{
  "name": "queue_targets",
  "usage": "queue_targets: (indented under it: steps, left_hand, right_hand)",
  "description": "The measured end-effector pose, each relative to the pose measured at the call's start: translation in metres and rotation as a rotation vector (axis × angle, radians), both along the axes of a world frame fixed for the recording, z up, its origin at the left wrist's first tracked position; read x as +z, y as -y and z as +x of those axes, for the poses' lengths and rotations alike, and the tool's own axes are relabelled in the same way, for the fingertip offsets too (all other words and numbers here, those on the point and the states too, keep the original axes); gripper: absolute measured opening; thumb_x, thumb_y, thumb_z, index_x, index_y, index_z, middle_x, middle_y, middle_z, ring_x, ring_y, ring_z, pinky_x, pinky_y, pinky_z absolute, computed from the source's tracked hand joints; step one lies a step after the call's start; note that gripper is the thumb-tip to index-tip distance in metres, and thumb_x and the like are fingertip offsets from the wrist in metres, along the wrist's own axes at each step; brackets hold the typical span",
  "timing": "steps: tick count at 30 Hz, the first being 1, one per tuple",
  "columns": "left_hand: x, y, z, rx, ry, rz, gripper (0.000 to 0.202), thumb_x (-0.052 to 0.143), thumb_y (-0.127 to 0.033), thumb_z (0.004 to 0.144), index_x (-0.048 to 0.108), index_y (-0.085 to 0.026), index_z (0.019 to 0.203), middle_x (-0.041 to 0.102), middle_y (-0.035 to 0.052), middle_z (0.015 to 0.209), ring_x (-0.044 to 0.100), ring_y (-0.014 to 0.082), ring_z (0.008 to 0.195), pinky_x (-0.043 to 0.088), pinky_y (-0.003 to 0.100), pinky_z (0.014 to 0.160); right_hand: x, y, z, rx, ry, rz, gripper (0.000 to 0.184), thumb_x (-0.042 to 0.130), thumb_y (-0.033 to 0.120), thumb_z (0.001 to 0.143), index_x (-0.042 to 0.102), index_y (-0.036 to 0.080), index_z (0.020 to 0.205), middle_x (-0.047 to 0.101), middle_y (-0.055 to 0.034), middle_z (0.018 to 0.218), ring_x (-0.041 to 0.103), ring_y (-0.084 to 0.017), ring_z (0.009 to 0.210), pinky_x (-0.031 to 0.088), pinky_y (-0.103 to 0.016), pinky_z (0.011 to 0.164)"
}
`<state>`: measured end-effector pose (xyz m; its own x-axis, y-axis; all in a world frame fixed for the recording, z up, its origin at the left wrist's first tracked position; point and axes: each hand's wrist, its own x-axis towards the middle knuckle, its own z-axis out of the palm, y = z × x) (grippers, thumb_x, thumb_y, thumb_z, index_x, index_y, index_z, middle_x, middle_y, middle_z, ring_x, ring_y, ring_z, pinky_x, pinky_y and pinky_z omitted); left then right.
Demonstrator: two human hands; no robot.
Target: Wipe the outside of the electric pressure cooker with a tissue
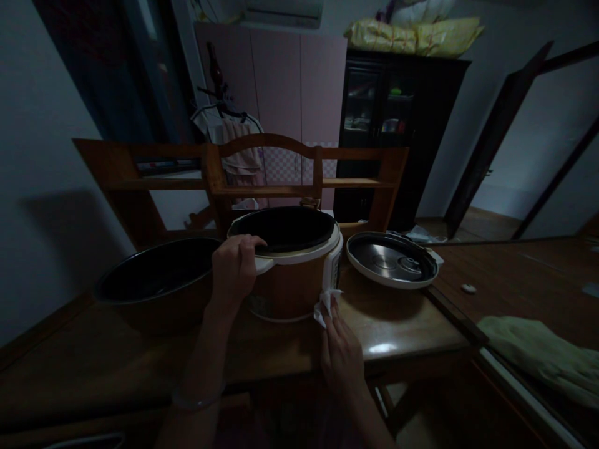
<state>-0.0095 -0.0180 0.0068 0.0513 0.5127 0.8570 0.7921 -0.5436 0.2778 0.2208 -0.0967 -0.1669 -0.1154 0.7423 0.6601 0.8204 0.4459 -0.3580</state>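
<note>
A rice cooker body (287, 287) stands lidless on the wooden desk, its dark inside facing up. My left hand (234, 267) is closed over the cooker's near-left rim, at the white side handle (264, 264). Low on the cooker's right front, my right hand (340, 340) presses a crumpled white tissue (327, 305) against the side, by the control panel. To the left sits a dark inner pot (154, 315), apart from the cooker. On the right, the round lid (390, 282) lies with its metal inner face upward.
A wooden shelf rack (269, 190) rises behind the cooker along the desk (276, 358). At right, another brown surface (510, 274) carries a small white object (468, 289) and a pale green cloth (538, 349). Wardrobes (281, 81) stand farther back.
</note>
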Motion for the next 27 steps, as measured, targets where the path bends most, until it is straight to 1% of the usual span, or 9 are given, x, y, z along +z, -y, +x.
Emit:
queue_targets:
  steps: [8,12,16,18,23,27]
  left_hand:
    - [0.0012,0.0017,0.0005,-0.004,0.000,-0.006,0.050,0.024,-0.031,0.101,0.072,-0.022,0.090,0.073,0.0073,0.092,0.066,0.0221,0.090,0.046,0.037,0.088]
    - [0.0018,0.0023,0.0012,-0.002,0.007,-0.009,0.051,0.024,-0.030,0.101,0.072,-0.022,0.089,0.074,0.0077,0.093,0.066,0.0229,0.092,0.046,0.038,0.089]
    - [0.0015,0.0025,0.0014,0.006,0.007,-0.012,0.052,0.022,-0.032,0.101,0.072,-0.022,0.090,0.074,0.0077,0.093,0.066,0.0225,0.092,0.046,0.038,0.089]
    - [0.0014,0.0027,0.0013,0.011,0.005,-0.014,0.053,0.022,-0.032,0.101,0.072,-0.022,0.090,0.074,0.0076,0.093,0.066,0.0221,0.092,0.046,0.037,0.089]
    - [0.0012,0.0023,0.0010,0.003,-0.014,0.004,0.051,0.024,-0.032,0.101,0.073,-0.021,0.091,0.073,0.0087,0.093,0.066,0.0230,0.091,0.046,0.038,0.088]
    - [0.0009,0.0013,0.0004,0.000,0.003,0.001,0.052,0.023,-0.032,0.101,0.073,-0.022,0.090,0.073,0.0077,0.092,0.066,0.0224,0.090,0.046,0.037,0.086]
  right_hand:
    - [-0.0046,0.0016,-0.0004,-0.001,-0.024,-0.001,0.068,0.034,0.004,0.096,0.021,0.023,0.160,0.022,-0.0055,0.166,0.023,-0.024,0.152,0.040,-0.047,0.118]
    - [-0.0055,0.0018,0.0001,-0.008,-0.012,-0.025,0.065,0.034,0.005,0.096,0.025,0.022,0.159,0.022,-0.0058,0.165,0.023,-0.024,0.152,0.040,-0.047,0.118]
    - [-0.0064,0.0018,0.0005,-0.022,-0.021,-0.011,0.061,0.036,0.007,0.097,0.031,0.022,0.157,0.025,-0.0059,0.164,0.027,-0.024,0.151,0.042,-0.046,0.117]
    - [-0.0066,0.0018,0.0005,-0.027,-0.018,-0.012,0.061,0.036,0.007,0.097,0.031,0.022,0.157,0.025,-0.0061,0.165,0.027,-0.025,0.151,0.041,-0.047,0.118]
    - [-0.0068,0.0015,-0.0001,-0.031,-0.019,-0.013,0.065,0.035,0.006,0.097,0.025,0.022,0.159,0.024,-0.0060,0.165,0.026,-0.025,0.151,0.042,-0.049,0.116]
    - [-0.0080,0.0017,-0.0004,-0.031,-0.017,-0.018,0.063,0.035,0.006,0.097,0.029,0.021,0.157,0.023,-0.0059,0.165,0.024,-0.024,0.152,0.040,-0.049,0.118]
